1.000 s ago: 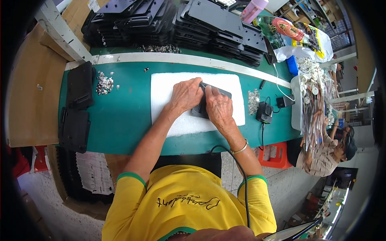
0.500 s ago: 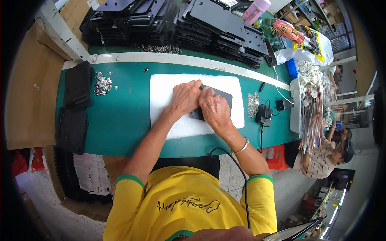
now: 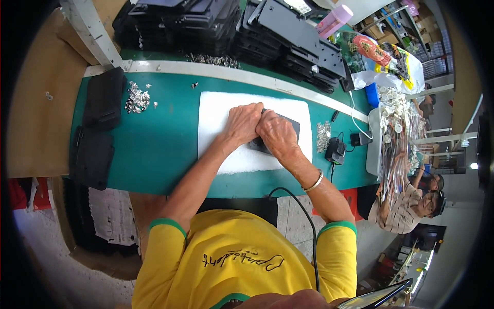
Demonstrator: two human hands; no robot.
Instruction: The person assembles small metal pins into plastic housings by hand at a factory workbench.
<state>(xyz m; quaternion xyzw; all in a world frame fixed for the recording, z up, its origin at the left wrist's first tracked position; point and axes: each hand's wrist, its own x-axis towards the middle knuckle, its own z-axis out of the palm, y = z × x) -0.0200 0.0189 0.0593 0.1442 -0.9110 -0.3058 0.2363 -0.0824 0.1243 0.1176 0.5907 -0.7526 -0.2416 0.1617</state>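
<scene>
A flat dark plastic panel (image 3: 295, 125) lies on a white foam sheet (image 3: 213, 110) in the middle of the green bench. My left hand (image 3: 242, 125) is closed at the panel's far left edge, its fingers bent around that corner. Right beside it, my right hand (image 3: 279, 136) rests on top of the panel with curled fingers pressed together. The two hands touch at the fingertips. Whatever the right fingers pinch, if anything, is hidden beneath them. Much of the panel is covered by both hands.
Black panels (image 3: 95, 154) lie at the bench's left, near a pile of small metal parts (image 3: 138, 98). Small clear pieces (image 3: 323, 135) and a black adapter (image 3: 335, 150) sit to the right. A white bin (image 3: 374, 141) holds strips. Panel stacks (image 3: 288, 31) stand behind a white rail (image 3: 206, 71).
The whole view has shifted slightly. Both hands stay on the panel in nearly the same place, with the right fingers curled a little more closely against the left hand.
</scene>
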